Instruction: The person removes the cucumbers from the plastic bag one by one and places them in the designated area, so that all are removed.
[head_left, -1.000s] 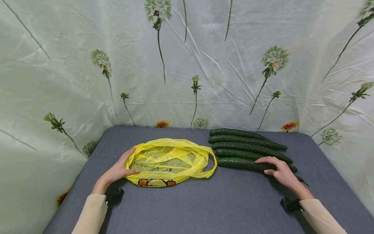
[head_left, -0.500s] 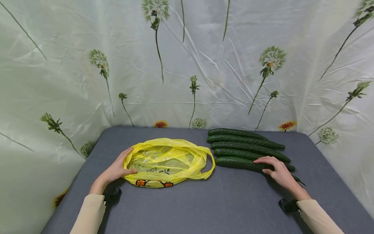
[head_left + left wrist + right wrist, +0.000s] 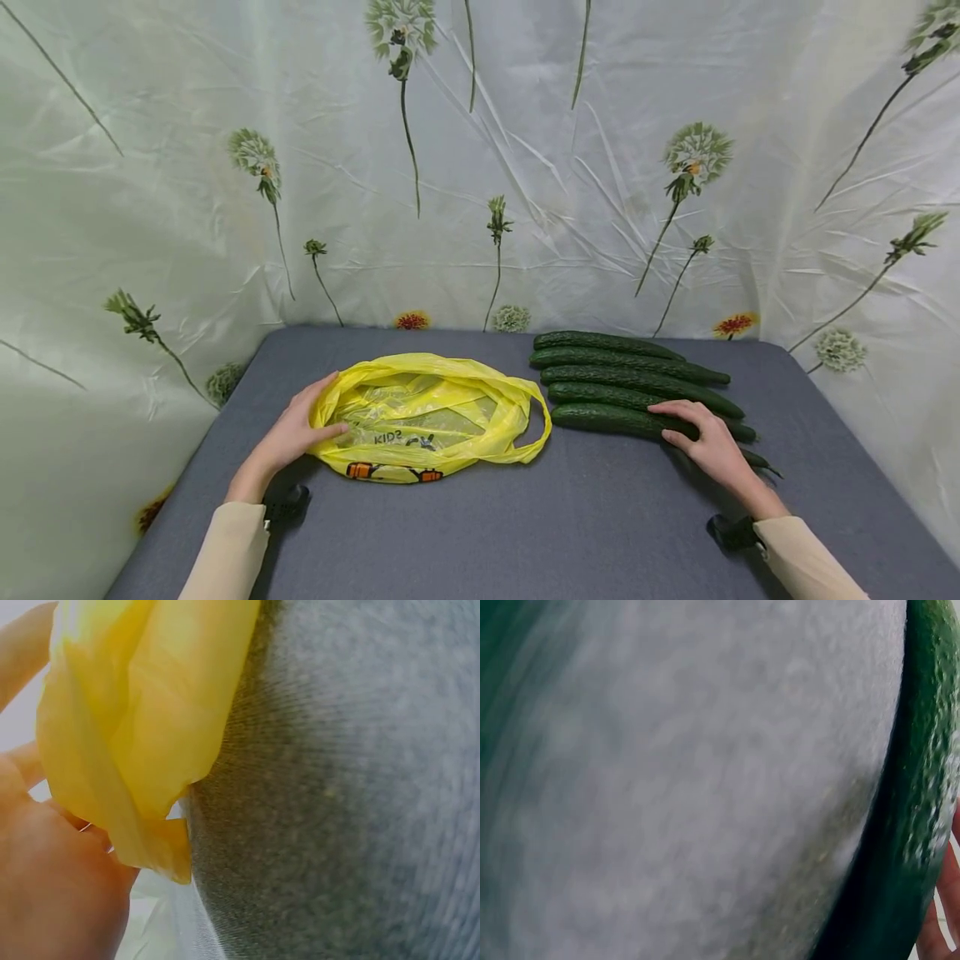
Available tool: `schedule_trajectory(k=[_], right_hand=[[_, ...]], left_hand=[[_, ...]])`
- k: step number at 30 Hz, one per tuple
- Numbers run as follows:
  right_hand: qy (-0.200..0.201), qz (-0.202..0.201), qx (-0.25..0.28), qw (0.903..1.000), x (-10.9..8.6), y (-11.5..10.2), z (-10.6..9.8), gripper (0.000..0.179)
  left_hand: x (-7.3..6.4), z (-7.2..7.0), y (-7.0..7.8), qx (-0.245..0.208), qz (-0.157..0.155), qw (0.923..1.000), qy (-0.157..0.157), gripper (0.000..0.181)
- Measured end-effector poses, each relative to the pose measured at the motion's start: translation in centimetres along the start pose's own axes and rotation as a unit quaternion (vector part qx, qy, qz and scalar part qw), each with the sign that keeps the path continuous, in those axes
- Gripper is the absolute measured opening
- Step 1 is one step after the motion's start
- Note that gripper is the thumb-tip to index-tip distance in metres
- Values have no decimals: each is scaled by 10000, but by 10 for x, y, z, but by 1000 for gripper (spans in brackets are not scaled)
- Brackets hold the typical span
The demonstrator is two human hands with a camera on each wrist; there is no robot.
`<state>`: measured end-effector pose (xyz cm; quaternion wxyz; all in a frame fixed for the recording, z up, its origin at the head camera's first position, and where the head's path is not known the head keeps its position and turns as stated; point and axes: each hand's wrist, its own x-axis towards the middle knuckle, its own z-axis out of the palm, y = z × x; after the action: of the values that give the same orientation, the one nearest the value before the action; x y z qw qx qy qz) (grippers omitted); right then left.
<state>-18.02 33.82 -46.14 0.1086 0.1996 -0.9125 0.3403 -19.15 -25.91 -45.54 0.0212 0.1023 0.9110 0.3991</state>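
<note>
A yellow plastic carrier bag point(image 3: 420, 454) lies on its side at centre-left in the head view, its mouth spread and one handle loop toward the cucumbers. My left hand point(image 3: 291, 429) holds the bag's left rim, thumb over the inside and fingers around the outside. In the left wrist view, yellow film point(image 3: 150, 697) hangs in front of the fingers and hides part of them. Several long dark green cucumbers lie side by side at the right. My right hand point(image 3: 708, 442) grips the nearest cucumber point(image 3: 600, 418), fingers over its far side and thumb on the near side.
A grey cloth-covered table point(image 3: 480, 542) carries everything. Behind it and on both sides hangs a pale curtain point(image 3: 420, 250) with printed dandelions. The other cucumbers point(image 3: 607, 342) lie in a row behind the gripped one, near the table's back edge.
My left hand has drawn the bag's left rim slightly to the left, and the printed lettering inside shows more clearly. My right thumb has shifted a little left along the cucumber.
</note>
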Motion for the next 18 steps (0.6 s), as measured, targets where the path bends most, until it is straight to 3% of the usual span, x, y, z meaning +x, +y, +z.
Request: schedule_trajectory(k=[10, 18], right_hand=[[57, 46, 115, 9999, 6, -10, 4, 46], [19, -163, -165, 9997, 12, -17, 8, 62]], left_hand=[[1, -2, 10, 191, 393, 9984, 363, 78], [2, -2, 27, 335, 556, 9978, 98, 78]])
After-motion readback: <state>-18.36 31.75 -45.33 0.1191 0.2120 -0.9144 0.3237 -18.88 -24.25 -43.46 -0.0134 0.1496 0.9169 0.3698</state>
